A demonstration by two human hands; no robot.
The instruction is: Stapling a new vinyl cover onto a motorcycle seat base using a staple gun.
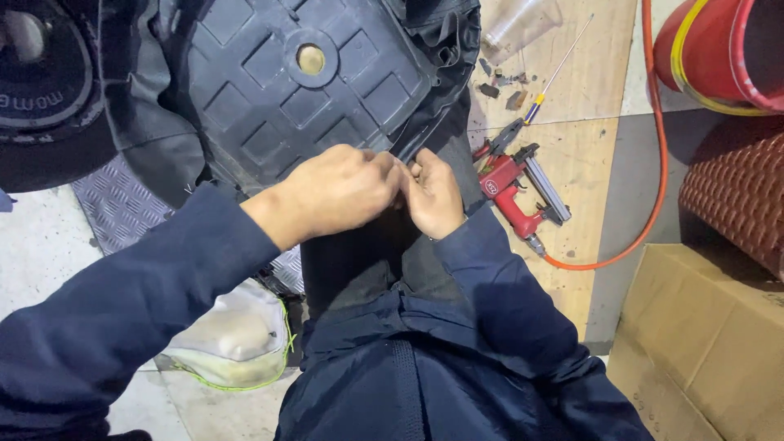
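Where both hands (pixel 384 192) pinch black cover (pixel 425 49), wooden board (pixel 588 73), red stapler (pixel 510 192) nearby

Both dark-blue-sleeved arms reach forward; the left hand (pixel 339 189) and right hand (pixel 434 196) meet, knuckles up, fingers curled and pinching together.

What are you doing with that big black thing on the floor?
A person in dark blue sleeves has both hands together at the edge of a black ribbed plastic base. The left hand and right hand pinch the black cover material there. A red air stapler on an orange hose lies unused nearby.
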